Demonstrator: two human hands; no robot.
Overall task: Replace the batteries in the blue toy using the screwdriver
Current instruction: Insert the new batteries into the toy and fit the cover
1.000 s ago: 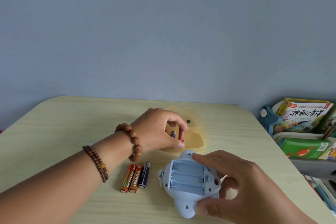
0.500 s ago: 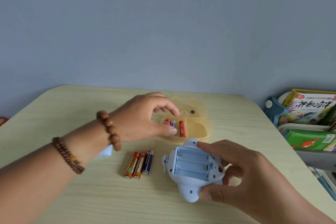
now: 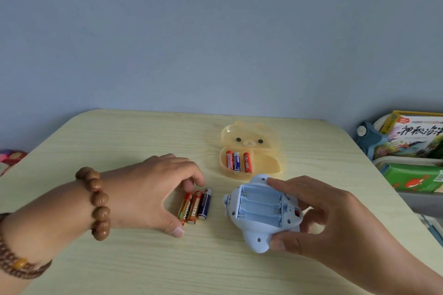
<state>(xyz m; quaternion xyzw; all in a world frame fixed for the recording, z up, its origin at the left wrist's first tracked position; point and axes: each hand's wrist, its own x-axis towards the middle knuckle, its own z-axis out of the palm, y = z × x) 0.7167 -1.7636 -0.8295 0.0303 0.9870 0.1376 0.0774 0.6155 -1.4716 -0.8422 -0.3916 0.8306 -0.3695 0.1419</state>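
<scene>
The blue toy (image 3: pixel 261 213) lies belly-up on the table, its battery bay open and empty. My right hand (image 3: pixel 328 218) grips it from the right, thumb at its lower end, index finger at its top. Three loose batteries (image 3: pixel 196 206) lie side by side left of the toy. My left hand (image 3: pixel 153 191) arches over them with fingers spread, fingertips at their far ends and thumb by their near ends; none is lifted. A yellow bear-shaped case (image 3: pixel 249 151) stands open behind the toy with three batteries (image 3: pixel 238 161) inside. No screwdriver is visible.
The pale wooden table (image 3: pixel 119 139) has a rounded far edge against a grey-blue wall. At the right, beyond the table edge, a bin holds picture books (image 3: pixel 414 141) and a green box (image 3: pixel 412 177). A colourful object (image 3: pixel 9 158) shows at the far left.
My left hand let go of a battery in the yellow case and moved left and nearer, down over the three loose batteries. The toy and right hand barely shifted.
</scene>
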